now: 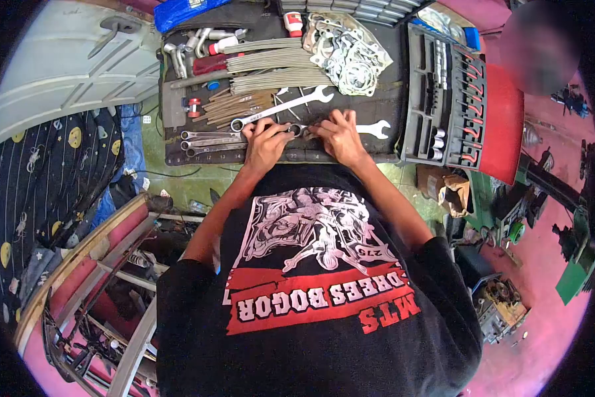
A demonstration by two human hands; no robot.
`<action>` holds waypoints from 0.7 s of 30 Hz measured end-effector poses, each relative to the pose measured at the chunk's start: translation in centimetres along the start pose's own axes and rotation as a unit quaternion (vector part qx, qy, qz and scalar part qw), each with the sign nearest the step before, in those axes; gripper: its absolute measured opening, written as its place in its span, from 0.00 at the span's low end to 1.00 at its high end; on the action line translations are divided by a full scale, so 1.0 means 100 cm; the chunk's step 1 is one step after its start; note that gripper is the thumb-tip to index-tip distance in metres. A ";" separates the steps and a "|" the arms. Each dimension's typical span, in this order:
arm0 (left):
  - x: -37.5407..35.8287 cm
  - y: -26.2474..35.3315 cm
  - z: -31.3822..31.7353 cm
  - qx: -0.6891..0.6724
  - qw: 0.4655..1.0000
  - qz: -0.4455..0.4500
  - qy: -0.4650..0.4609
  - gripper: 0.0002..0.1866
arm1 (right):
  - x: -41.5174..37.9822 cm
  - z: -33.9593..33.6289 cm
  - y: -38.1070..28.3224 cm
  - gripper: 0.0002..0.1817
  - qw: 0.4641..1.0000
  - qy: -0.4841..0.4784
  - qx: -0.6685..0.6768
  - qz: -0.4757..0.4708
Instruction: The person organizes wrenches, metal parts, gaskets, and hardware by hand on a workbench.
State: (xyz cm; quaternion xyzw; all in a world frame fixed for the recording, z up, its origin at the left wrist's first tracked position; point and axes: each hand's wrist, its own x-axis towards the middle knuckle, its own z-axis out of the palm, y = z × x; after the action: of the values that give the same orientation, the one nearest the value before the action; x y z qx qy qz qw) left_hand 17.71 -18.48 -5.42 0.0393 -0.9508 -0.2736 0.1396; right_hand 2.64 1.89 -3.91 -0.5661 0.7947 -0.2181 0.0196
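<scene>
My right hand [341,139] is closed over the shaft of a combination wrench [375,129], whose open-jaw end sticks out to the right. Its ring end shows between my hands. The fingertips of my left hand [265,143] are bent in and pinch at that ring end. Just beyond my left hand, a large combination wrench [287,106] lies slanted on the dark mat [383,106]. To the left of this hand, several smaller wrenches [208,140] lie side by side, their right ends hidden by it.
Bundles of thin rods [271,63] and brown sticks [234,109] lie farther back. A bag of gaskets [350,53] sits behind my right hand. An open tool case [436,99] with sockets borders the right side. Pipe-like metal fittings [205,43] are at the back left.
</scene>
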 end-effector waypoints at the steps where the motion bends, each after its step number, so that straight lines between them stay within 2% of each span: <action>1: 0.001 0.000 0.001 -0.001 1.000 0.002 -0.003 0.10 | -0.008 -0.002 0.007 0.19 1.000 0.000 0.000 0.004; 5: 0.000 -0.001 0.002 -0.004 1.000 -0.007 0.001 0.09 | -0.045 -0.019 0.038 0.24 0.996 -0.035 -0.033 0.072; 8: -0.001 -0.004 0.005 0.014 1.000 0.008 0.007 0.13 | -0.070 -0.037 0.064 0.27 0.993 -0.019 -0.077 0.085; 9: -0.001 -0.003 0.005 0.011 1.000 0.009 0.006 0.13 | -0.075 -0.045 0.069 0.27 0.994 0.006 -0.065 0.092; 12: 0.000 -0.003 0.004 0.027 0.999 0.019 0.009 0.11 | -0.081 -0.059 0.078 0.26 0.991 0.005 -0.083 0.100; 15: 0.001 0.001 0.003 0.033 0.999 0.011 0.016 0.10 | -0.083 -0.062 0.084 0.26 0.992 -0.030 -0.070 0.105; 18: 0.002 0.000 0.001 0.025 0.999 0.018 0.018 0.09 | -0.095 -0.061 0.095 0.26 0.988 0.019 -0.087 0.124; 21: 0.001 0.000 0.001 0.024 1.000 0.014 0.010 0.09 | -0.100 -0.067 0.091 0.24 0.989 -0.014 -0.079 0.127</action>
State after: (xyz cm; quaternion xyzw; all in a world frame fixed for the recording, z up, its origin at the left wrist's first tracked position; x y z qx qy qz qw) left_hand 17.58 -18.44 -5.53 0.0319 -0.9561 -0.2485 0.1520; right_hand -3.74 15.59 -3.34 -0.4633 0.8746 -0.1421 0.0136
